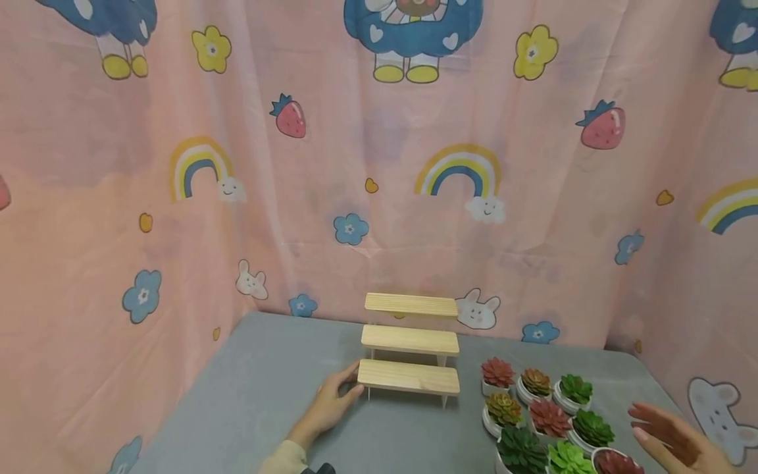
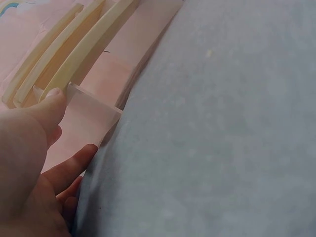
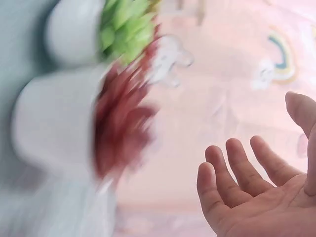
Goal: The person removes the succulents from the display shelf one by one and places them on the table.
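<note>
A three-tier stand (image 1: 408, 378) of pale wooden planks on clear supports stands toward the back of the table. My left hand (image 1: 328, 403) holds the left end of its lowest plank. In the left wrist view, the thumb lies on the plank's corner and the other fingers are by the clear side support (image 2: 94, 111). To the right, my right hand (image 1: 683, 440) is raised with its fingers spread, holding nothing. Beside it stand several potted succulents, among them a dark red one (image 3: 121, 128) in a white pot (image 3: 57, 126), blurred in the right wrist view.
The succulents include a bright green one (image 1: 568, 457), a dark green one (image 1: 521, 449) and an orange one (image 1: 535, 380), close together right of the stand. A pink patterned curtain (image 1: 308, 217) hangs behind and beside the grey table (image 1: 254, 382).
</note>
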Motion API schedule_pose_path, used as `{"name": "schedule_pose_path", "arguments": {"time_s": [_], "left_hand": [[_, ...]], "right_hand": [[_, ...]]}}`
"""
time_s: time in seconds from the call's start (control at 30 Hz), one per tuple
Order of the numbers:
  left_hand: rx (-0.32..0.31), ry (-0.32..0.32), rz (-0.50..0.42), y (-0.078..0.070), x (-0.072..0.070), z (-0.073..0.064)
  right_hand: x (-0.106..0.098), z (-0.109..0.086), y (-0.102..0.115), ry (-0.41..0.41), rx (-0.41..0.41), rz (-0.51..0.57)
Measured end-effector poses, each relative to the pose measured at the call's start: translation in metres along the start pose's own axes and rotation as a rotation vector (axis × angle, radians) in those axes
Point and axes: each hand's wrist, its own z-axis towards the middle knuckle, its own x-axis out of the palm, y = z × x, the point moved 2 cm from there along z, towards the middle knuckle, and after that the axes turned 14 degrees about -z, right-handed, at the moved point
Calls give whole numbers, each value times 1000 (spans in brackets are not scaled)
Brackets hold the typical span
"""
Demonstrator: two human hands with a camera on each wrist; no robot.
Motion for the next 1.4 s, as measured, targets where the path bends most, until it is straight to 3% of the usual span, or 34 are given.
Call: {"name": "schedule_pose_path", "arguments": {"time_s": [0.1,0.17,0.43,0.73,1.1,1.4], "left_hand": [[-1,-2,-10,1,1,-1],[-3,-4,-16,1,2,-1],[-6,25,-54,1,6,0],[9,0,-20,-9,-4,-2],[-14,11,-17,-15,-4,-2],[11,26,-29,-16,-8,-2]], "right_hand": [[4,-7,24,-95,-144,-6],[6,-11,39,-82,-210,11],[13,-11,82,0,-236,50],[29,-7,127,-45,-338,137],[41,0,150,-73,-409,245],[51,3,158,-100,-468,285]]}}
